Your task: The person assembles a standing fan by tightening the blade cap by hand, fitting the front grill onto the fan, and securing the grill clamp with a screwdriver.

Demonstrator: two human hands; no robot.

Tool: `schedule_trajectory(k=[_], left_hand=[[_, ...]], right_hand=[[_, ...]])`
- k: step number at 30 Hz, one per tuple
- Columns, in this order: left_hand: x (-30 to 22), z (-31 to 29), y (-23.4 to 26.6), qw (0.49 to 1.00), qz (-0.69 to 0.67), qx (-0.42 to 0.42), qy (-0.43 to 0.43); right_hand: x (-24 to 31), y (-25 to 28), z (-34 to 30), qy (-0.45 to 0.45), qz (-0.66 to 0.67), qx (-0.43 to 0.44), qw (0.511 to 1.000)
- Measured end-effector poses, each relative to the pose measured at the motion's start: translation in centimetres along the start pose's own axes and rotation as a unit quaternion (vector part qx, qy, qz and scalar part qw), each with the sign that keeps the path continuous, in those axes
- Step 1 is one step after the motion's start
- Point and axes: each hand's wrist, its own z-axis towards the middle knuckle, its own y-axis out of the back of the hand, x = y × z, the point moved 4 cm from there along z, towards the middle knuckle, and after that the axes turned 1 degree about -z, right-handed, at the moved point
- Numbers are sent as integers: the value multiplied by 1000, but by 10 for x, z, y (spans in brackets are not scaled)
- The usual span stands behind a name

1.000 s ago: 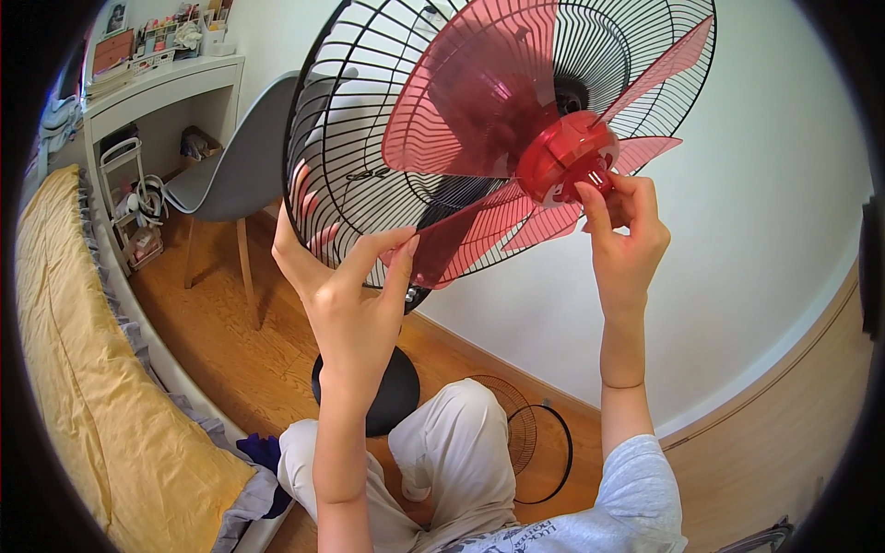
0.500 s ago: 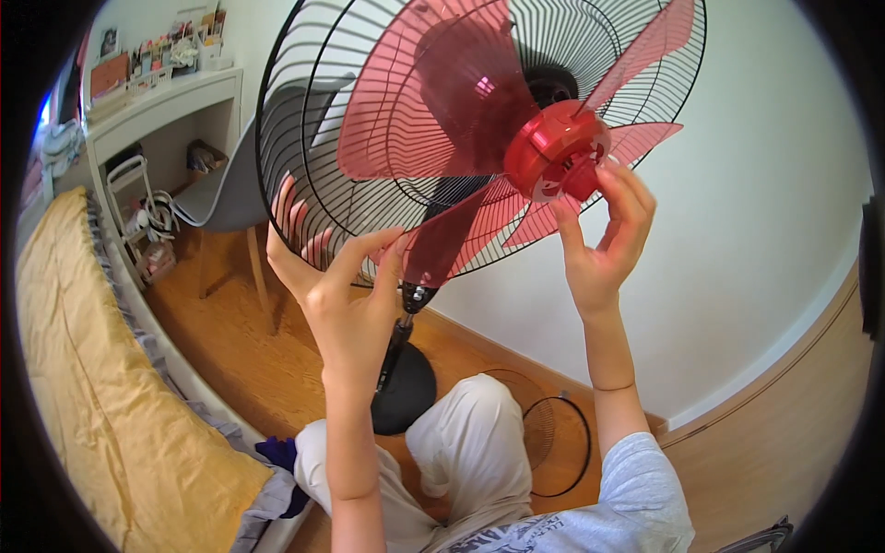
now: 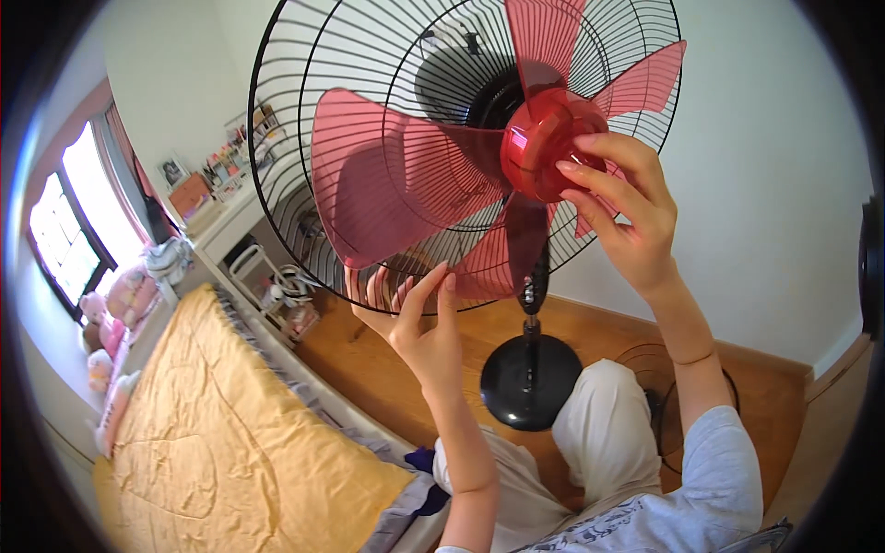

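A standing fan with its front open faces me. Its translucent red fan blade [image 3: 359, 184] and the others sit inside the black wire rear guard [image 3: 261, 175]. My right hand [image 3: 636, 212] has its thumb and fingers closed around the red knob [image 3: 581, 152] at the centre of the hub. At the lower rim, my left hand [image 3: 424, 318] reaches round the guard with several fingers behind the wires. Its thumb and index finger pinch at the edge of the lower blade [image 3: 484, 267]; the exact contact is hard to see.
The fan's round black base [image 3: 530, 392] stands on the wooden floor before my knees. A loose round wire guard [image 3: 728, 378] lies beyond my right knee. To the left is a bed with a yellow cover [image 3: 240, 433]. A white desk [image 3: 226, 230] holds small items.
The view has turned left, bringing the window into sight. The blades have rotated a little. My right hand's fingers have shifted over the knob; my left hand stays at the lower rim.
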Motion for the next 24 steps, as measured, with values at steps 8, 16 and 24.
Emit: schedule_trajectory(k=[8,16,24], left_hand=[[-6,0,3,1000,5,2,20],[6,-4,4,999,31,-1,10],[3,-6,3,998,55,19,-7]], right_hand=[[-10,5,-10,-47,-32,-47,997],[1,1,-7,35,-30,19,999],[2,2,-7,24,47,69,996]])
